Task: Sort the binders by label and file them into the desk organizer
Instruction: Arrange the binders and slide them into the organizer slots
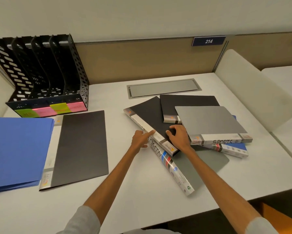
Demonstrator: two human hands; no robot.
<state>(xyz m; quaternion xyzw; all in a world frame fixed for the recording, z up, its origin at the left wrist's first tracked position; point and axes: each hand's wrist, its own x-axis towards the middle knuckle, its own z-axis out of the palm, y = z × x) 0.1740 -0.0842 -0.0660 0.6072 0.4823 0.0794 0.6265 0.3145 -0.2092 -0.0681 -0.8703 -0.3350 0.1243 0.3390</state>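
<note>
Black binder (pixel 150 114) on the worktop (pixel 150 200) is touched at the spine by the left hand (pixel 140 140), index finger outstretched, and pressed on the cover by the right hand (pixel 178 136), fingers bent.

**White desk: surface load**

A black desk organizer (pixel 45 71) is stood rear left on the white desk (pixel 141 200). Blue folders (pixel 17 152) are stacked front left, with a black binder (pixel 81 146) laid just beside them. A cable hatch (pixel 163 88) is set in at the rear. Overlapping binders are heaped right of centre, with the ADMIN binder (pixel 207 166) at the base.
</note>
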